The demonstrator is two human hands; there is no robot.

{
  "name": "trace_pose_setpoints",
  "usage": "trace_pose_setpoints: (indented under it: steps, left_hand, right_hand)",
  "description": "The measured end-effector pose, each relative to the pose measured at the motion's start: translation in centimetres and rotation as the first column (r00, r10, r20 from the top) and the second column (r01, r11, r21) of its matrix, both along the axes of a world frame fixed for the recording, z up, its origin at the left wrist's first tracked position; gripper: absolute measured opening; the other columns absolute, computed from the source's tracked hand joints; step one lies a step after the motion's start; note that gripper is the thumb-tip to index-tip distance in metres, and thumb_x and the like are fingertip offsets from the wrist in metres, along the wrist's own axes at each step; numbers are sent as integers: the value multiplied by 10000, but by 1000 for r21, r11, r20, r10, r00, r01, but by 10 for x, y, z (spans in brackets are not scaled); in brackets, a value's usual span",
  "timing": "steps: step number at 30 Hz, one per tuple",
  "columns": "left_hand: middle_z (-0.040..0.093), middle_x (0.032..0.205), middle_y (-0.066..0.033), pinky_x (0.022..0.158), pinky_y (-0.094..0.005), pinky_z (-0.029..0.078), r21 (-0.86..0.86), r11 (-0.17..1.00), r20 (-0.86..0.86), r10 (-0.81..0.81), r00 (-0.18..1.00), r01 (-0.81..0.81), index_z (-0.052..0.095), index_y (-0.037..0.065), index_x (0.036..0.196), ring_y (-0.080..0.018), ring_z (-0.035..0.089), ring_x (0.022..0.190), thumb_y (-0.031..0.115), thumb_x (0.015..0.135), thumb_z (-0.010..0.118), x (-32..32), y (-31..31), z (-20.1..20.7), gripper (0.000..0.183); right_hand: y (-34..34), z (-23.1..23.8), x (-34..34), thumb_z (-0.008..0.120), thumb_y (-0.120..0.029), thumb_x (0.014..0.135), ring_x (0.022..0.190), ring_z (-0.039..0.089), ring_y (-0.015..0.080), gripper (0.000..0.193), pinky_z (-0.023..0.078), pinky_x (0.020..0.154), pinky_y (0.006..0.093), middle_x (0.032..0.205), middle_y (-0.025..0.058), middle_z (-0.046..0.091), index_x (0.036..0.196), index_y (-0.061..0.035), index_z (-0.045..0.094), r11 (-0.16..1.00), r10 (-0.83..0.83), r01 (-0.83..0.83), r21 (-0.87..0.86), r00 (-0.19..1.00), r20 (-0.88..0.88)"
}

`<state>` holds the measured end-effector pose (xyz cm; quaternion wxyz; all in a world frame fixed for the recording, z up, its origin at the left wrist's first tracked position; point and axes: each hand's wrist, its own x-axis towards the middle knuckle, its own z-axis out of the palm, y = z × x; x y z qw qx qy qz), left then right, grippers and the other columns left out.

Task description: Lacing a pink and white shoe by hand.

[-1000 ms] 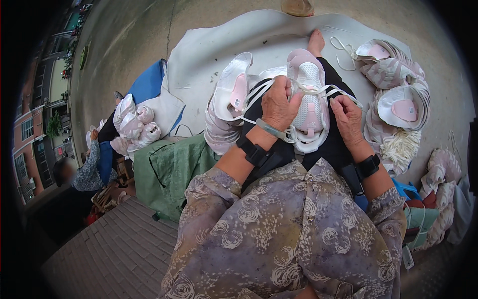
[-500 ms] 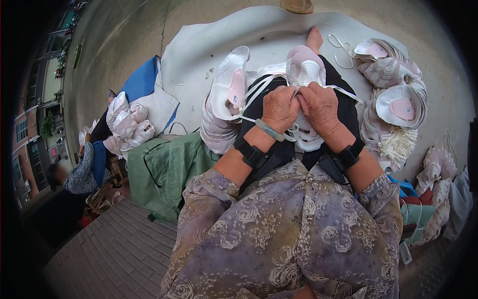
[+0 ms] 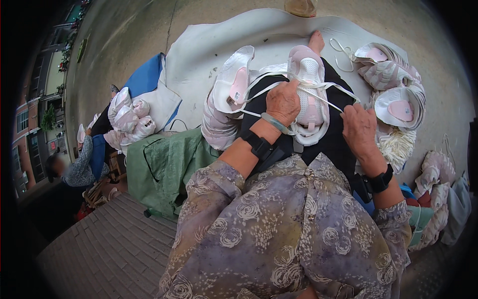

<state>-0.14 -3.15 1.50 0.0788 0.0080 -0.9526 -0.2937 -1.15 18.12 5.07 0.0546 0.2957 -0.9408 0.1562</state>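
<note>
In the head view, pinches a white lace [image 3: 332, 106] in the curled left hand [image 3: 283, 102] over a pink-and-white shoe [image 3: 311, 110], and grips the same lace in the closed right hand [image 3: 360, 127], apart from the left and out past the shoe. Rests the shoe on the lap, toe pointing away, with a shoe stack [image 3: 219, 122] just beside the left thigh.
</note>
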Motion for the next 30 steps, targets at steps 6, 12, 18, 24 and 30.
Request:
trace_pose_setpoints:
  steps: [6,12,18,24,30]
  left_hand:
    - [563,736,-157,623,-409,454,10,1000,-17,12,1000,-12,551,53,871,-326,564,700,103,722,486,4,0,-1,170]
    - [558,717,-140,616,-387,453,283,933,44,218,975,-221,513,51,907,-319,567,664,126,711,580,-4,1,-1,220]
    - [608,733,-54,582,-209,458,705,639,205,234,950,-309,507,-20,940,-108,560,602,0,719,591,-34,-12,-9,237]
    - [608,685,-51,502,-182,438,808,533,412,-202,889,-253,563,-6,976,-62,527,546,28,768,555,-38,-33,21,211]
    - [606,697,-39,442,-162,394,717,659,489,-243,838,-227,611,8,950,-46,498,521,85,796,567,-45,-39,23,178]
  right_hand:
    - [258,-87,85,558,-158,782,692,526,318,117,401,592,402,721,125,516,753,-58,504,800,-570,540,262,820,49]
    - [186,-76,73,582,-119,743,674,527,313,95,407,595,395,744,120,523,801,-61,533,951,-307,298,80,886,348]
    - [80,-46,18,609,-81,706,783,535,297,208,406,676,370,835,99,539,900,-63,536,956,-182,228,-187,956,231]
    - [2,-36,-5,613,-72,703,802,542,279,276,401,711,377,896,105,560,971,-63,546,898,-22,55,-436,997,80]
    - [-21,-27,-11,602,-99,737,728,550,265,214,411,661,384,787,79,570,945,-74,560,923,93,4,-386,968,232]
